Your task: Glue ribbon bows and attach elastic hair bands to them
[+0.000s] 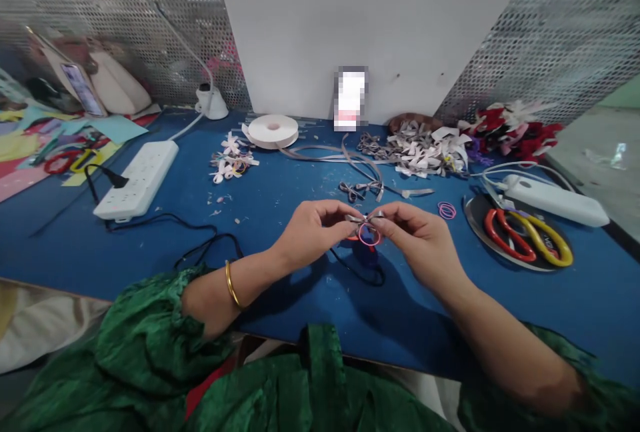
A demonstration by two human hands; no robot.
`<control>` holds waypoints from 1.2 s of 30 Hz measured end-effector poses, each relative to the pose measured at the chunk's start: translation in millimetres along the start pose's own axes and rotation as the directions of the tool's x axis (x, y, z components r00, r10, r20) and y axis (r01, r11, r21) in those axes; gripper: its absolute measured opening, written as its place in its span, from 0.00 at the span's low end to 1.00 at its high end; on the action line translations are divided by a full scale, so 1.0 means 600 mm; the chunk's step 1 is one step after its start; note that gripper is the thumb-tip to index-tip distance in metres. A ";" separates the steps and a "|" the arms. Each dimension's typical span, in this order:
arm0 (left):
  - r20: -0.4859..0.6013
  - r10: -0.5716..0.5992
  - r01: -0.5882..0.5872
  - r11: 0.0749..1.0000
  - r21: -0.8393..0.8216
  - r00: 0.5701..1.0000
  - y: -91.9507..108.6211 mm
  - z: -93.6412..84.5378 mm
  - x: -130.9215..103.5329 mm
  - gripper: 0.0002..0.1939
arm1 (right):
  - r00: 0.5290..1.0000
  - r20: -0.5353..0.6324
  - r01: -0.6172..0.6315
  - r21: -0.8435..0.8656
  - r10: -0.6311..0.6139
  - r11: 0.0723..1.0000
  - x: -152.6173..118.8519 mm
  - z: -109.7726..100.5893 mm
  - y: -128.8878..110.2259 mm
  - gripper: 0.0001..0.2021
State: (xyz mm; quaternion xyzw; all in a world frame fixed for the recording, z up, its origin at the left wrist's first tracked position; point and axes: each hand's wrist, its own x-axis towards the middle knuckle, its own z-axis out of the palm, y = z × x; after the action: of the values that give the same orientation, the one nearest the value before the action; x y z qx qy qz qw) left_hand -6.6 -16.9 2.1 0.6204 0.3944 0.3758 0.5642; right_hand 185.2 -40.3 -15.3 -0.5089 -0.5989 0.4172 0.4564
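Note:
My left hand (320,229) and my right hand (417,235) meet over the middle of the blue table, both with fingers pinched. Between them they hold a small grey ribbon bow (367,219), one side in each hand. A pink elastic hair band (369,235) hangs as a loop just under the bow. Below the hands lies a dark blue and orange tool with a black cord, partly hidden by my fingers. Just beyond my fingertips are a grey ribbon bow (354,191) and a loose strip of grey ribbon (417,192). To the right rest several pink elastic bands (447,211).
A white ribbon spool (273,131) and white bows (231,160) lie at the back left, near a power strip (137,181). Behind the right hand are a heap of grey and white bows (425,149), red-and-yellow-handled scissors (543,239) and a white power strip (556,200). A phone (351,100) leans centrally.

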 end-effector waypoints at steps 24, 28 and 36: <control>-0.004 0.244 -0.212 0.850 0.482 0.970 -0.017 0.008 -0.010 0.03 | 0.994 0.066 0.093 -0.205 -0.081 0.974 -0.011 0.004 -0.011 0.10; 0.002 0.245 -0.215 0.848 0.485 0.970 -0.017 0.009 -0.012 0.03 | 0.995 0.068 0.090 -0.206 -0.078 0.974 -0.011 0.005 -0.011 0.10; -0.009 0.257 -0.222 0.851 0.476 0.966 -0.019 0.009 -0.013 0.03 | 0.994 0.072 0.095 -0.201 -0.082 0.975 -0.010 0.007 -0.012 0.09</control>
State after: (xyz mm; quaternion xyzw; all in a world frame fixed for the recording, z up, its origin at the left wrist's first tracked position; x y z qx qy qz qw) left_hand -5.2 -25.5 -9.8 0.7691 0.4135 0.3583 0.3304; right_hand 180.2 -47.4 -10.1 -0.5125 -0.6748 0.3487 0.4005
